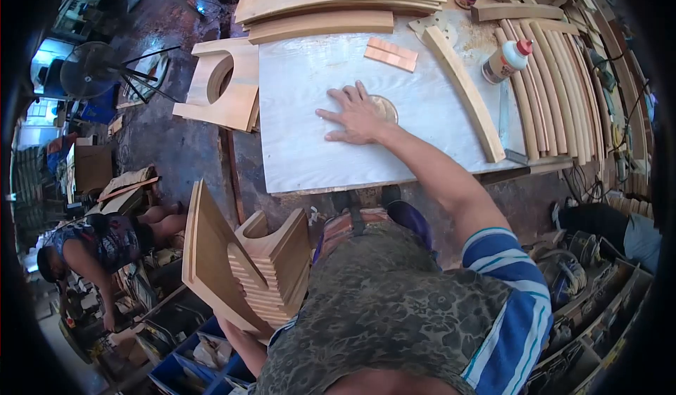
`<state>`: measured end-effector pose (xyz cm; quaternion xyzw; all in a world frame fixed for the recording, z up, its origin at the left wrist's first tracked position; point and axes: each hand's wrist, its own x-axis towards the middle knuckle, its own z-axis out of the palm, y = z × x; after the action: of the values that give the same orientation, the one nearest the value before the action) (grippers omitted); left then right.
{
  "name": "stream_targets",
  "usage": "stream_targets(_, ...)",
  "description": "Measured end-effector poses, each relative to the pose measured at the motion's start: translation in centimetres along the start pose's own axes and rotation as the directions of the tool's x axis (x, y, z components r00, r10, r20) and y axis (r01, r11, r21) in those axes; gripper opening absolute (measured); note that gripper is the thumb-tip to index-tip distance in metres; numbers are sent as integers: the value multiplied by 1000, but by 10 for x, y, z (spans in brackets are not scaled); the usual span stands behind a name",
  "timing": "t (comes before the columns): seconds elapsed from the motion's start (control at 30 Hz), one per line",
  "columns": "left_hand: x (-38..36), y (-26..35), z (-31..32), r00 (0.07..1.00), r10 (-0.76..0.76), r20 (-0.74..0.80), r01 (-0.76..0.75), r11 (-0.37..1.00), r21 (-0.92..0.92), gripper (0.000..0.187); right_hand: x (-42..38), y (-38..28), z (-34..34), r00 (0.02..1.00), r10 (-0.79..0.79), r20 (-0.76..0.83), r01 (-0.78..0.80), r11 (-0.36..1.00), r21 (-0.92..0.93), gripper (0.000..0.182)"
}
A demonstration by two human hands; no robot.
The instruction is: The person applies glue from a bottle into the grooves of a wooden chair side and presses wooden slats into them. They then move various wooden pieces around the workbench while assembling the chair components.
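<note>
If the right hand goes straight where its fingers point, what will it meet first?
Probably the curved wooden piece at the far edge of the white board; the line of the right hand is unclear.

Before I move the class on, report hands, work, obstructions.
Left hand holding curved wooden panel. Right hand spread on pale board, partly covering round disc. Red-capped bottle near right edge.

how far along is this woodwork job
Shaping looks at least partly done: the slats are curved and the top board has a rounded cutout. In hand: the left hand holds a curved panel; the right hand is spread on the worktop. Probably left: joining, since the slats lie loose. Overall progress can't be told.
</note>
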<state>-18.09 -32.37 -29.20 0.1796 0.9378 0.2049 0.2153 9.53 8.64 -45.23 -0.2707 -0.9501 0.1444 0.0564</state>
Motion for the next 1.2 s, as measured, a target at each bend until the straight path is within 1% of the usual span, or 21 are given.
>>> stream_targets(0.17, 11, -24, -17, 999, 6, 42, -5, 1000, -31, 58, -1, -14, -3, 1000, 12, -27, -12, 1000, 8, 58)
stream_targets(0.27, 12, -45, -28, 998, -3, 64, 7, 998, -57, 57, 1, -20, -17, 995, 54, 84, -61, 995, 83, 48)
stream_targets(0.33, 14, -56, -38, 997, -10, 75, 15, 998, -65, 57, -7, -19, -15, 990, 114, 79, -133, 938, 320, 40)
stream_targets(0.43, 22, -60, -52, 994, -19, 106, 26, 998, -62, 56, -62, -32, -20, 932, 309, -190, -87, 700, 709, 44)
stream_targets(0.5, 34, -50, -58, 993, -9, 114, 16, 998, -55, 56, -129, -45, 10, 779, 577, -245, -78, 476, 876, 39)
stream_targets(0.53, 39, -40, -64, 993, -1, 119, 6, 999, -46, 56, -168, -60, 5, 756, 624, -195, -100, 405, 909, 39)
stream_targets(0.57, 42, -28, -69, 994, 5, 111, -2, 999, -33, 56, -193, -86, 4, 545, 838, -36, -205, 175, 963, 40)
stream_targets(0.6, 45, -11, -80, 994, 10, 111, -8, 1000, -13, 56, -212, -101, 3, 460, 888, -19, -99, 72, 993, 40)
stream_targets(0.63, 43, 5, -91, 994, 13, 108, -14, 1000, 9, 56, -263, -78, 55, 392, 920, 21, -7, -20, 1000, 50)
stream_targets(0.67, 42, 22, -100, 992, 13, 126, -16, 1000, 21, 55, -283, -84, 77, 157, 985, 76, 58, -86, 995, 50)
stream_targets(0.7, 41, 39, -109, 990, 16, 143, -19, 1000, 22, 55, -345, -46, 152, 176, 968, 177, 235, -216, 948, 52)
stream_targets(0.77, 37, 69, -123, 983, 15, 184, -12, 1000, -19, 55, -373, -42, 173, 85, 899, 430, 428, -423, 799, 64)
stream_targets(0.8, 39, 70, -125, 976, 15, 216, 17, 989, -148, 49, -374, -30, 179, 88, 904, 418, 434, -413, 801, 64)
stream_targets(0.87, 27, 85, -134, 964, 53, 262, -7, 984, -176, 49, -370, -9, 200, 4, 789, 614, 544, -517, 660, 85)
stream_targets(0.9, 19, 91, -136, 956, 67, 286, -20, 986, -163, 49, -363, 1, 205, 87, 788, 609, 646, -510, 568, 104)
stream_targets(0.93, 10, 100, -137, 944, 81, 319, -36, 989, -142, 50, -358, 7, 209, 163, 832, 530, 644, -497, 582, 109)
stream_targets(1.0, 2, 126, -122, 904, 119, 411, -98, 992, -73, 50, -326, 2, 164, 178, 825, 537, 647, -509, 568, 100)
stream_targets(1.03, -4, 132, -106, 883, 115, 456, -111, 993, -36, 50, -323, 6, 166, 315, 869, 380, 647, -490, 584, 97)
stream_targets(1.1, -23, 138, -79, 845, 74, 529, -123, 991, 59, 51, -304, 29, 187, 135, 810, 571, 769, -449, 456, 106)
stream_targets(1.13, -34, 138, -66, 830, 46, 555, -127, 986, 108, 51, -303, 43, 211, 207, 828, 520, 753, -474, 456, 115)
stream_targets(1.2, -50, 139, -42, 807, -8, 590, -149, 965, 217, 52, -286, 48, 192, 191, 832, 521, 787, -448, 425, 119)
